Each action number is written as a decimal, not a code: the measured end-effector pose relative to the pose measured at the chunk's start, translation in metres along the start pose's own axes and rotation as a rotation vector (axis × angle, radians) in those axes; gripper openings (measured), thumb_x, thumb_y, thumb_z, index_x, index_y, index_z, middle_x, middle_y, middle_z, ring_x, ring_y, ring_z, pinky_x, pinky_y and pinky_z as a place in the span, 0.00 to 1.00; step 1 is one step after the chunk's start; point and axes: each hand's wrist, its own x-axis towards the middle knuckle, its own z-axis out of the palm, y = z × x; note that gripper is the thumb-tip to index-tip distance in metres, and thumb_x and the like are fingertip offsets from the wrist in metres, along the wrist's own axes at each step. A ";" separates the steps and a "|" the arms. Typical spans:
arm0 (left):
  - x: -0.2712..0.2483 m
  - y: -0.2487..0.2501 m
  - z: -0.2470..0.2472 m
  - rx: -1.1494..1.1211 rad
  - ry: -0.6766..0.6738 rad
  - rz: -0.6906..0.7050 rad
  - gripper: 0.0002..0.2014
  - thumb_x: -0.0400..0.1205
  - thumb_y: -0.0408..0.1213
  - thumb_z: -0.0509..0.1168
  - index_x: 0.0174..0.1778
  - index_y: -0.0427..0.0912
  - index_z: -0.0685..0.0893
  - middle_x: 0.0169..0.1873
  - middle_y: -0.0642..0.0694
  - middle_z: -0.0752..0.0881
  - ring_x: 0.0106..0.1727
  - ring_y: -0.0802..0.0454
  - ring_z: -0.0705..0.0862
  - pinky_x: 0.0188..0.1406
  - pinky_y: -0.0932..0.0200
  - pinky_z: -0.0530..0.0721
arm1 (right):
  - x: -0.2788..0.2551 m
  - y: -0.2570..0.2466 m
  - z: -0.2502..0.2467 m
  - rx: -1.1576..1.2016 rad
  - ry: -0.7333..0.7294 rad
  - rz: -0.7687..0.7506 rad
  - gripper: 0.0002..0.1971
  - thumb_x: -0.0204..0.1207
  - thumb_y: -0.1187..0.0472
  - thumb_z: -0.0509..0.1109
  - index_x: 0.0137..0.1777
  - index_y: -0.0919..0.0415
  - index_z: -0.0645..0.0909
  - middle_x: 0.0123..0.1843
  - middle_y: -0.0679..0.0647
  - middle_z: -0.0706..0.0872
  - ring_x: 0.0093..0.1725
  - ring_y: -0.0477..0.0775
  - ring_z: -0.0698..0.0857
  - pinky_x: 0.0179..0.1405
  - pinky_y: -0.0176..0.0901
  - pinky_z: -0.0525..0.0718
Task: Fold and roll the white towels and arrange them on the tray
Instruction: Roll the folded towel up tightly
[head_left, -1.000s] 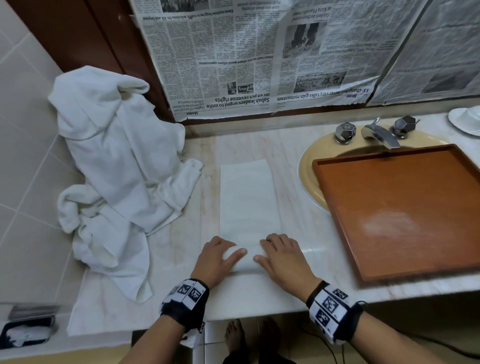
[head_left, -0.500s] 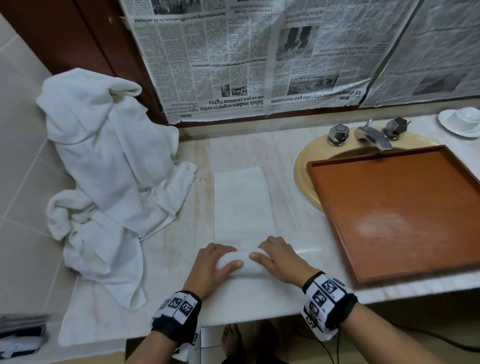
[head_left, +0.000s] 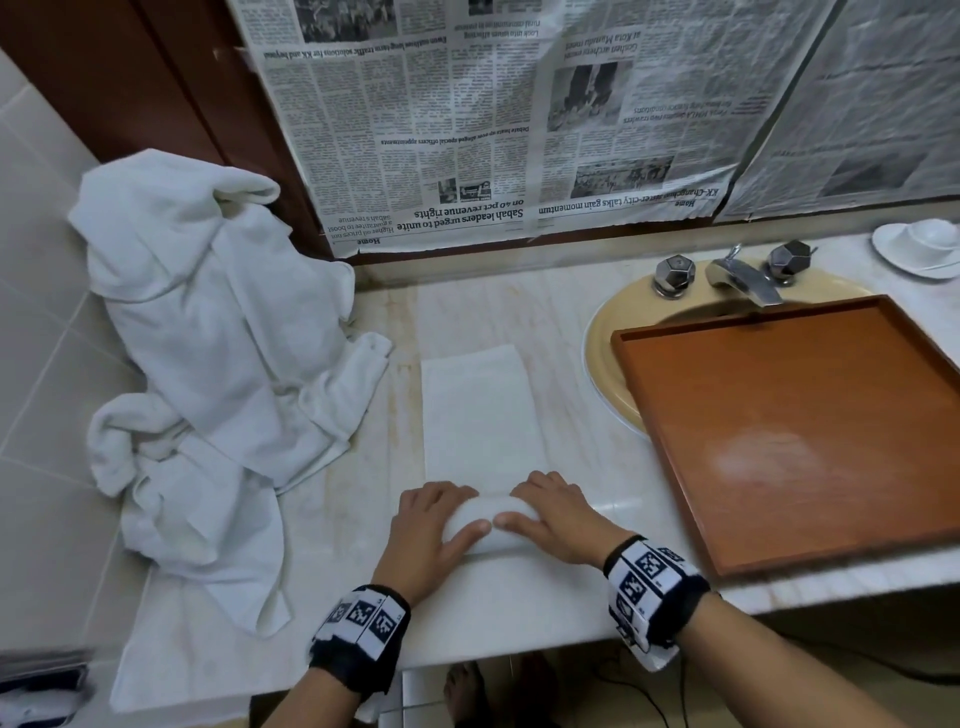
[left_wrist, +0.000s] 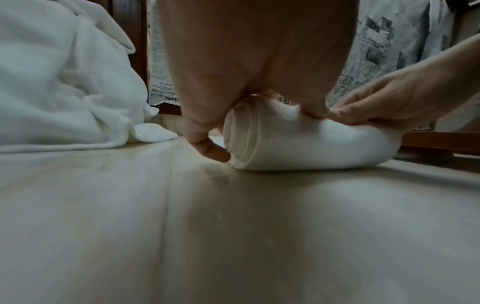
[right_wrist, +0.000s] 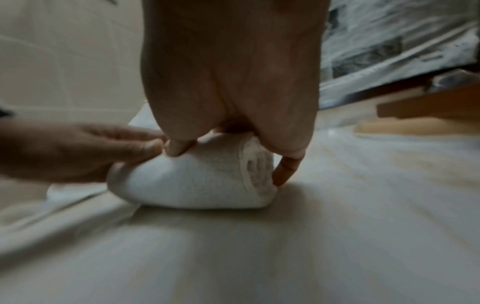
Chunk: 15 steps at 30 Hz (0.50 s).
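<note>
A white towel lies folded into a long narrow strip (head_left: 478, 410) on the marble counter (head_left: 519, 608). Its near end is wound into a thick roll (head_left: 488, 519). My left hand (head_left: 431, 525) grips the roll's left end, fingers curled over the top and thumb behind. My right hand (head_left: 556, 519) grips the right end the same way. The left wrist view shows the roll's spiral end (left_wrist: 241, 139) beside my left hand (left_wrist: 254, 72). In the right wrist view my right hand (right_wrist: 228, 82) arches over the roll (right_wrist: 197, 181). The brown wooden tray (head_left: 795, 431) to the right holds nothing.
A heap of loose white towels (head_left: 208, 364) fills the counter's left side against the tiled wall. The tray rests over a yellow sink (head_left: 613, 332) with a chrome faucet (head_left: 737, 275). A white cup and saucer (head_left: 919, 249) stand far right. Newspaper (head_left: 493, 130) covers the wall behind.
Both hands have rolled the towel's near end away from me. The roll has grown thicker and the flat strip shorter. The fingers went from lying flat to curled over the roll.
</note>
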 end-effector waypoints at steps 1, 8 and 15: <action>0.000 0.000 0.001 0.009 -0.017 -0.004 0.38 0.74 0.80 0.46 0.70 0.60 0.79 0.62 0.63 0.76 0.63 0.56 0.68 0.63 0.57 0.70 | 0.000 0.000 0.000 0.036 -0.031 0.036 0.33 0.80 0.28 0.52 0.68 0.53 0.77 0.63 0.51 0.76 0.66 0.55 0.72 0.67 0.53 0.69; 0.011 -0.020 0.021 0.004 -0.097 -0.111 0.31 0.79 0.77 0.38 0.55 0.66 0.81 0.49 0.60 0.85 0.52 0.52 0.80 0.58 0.46 0.79 | -0.022 -0.016 0.027 -0.280 0.301 -0.055 0.27 0.84 0.39 0.48 0.63 0.55 0.81 0.57 0.51 0.81 0.53 0.56 0.83 0.56 0.52 0.80; 0.000 -0.008 0.011 -0.138 -0.021 -0.129 0.27 0.78 0.71 0.48 0.65 0.63 0.78 0.63 0.59 0.73 0.64 0.54 0.71 0.65 0.56 0.70 | -0.012 -0.007 0.024 -0.159 0.221 -0.099 0.42 0.77 0.24 0.37 0.66 0.52 0.79 0.59 0.48 0.82 0.58 0.53 0.80 0.60 0.52 0.76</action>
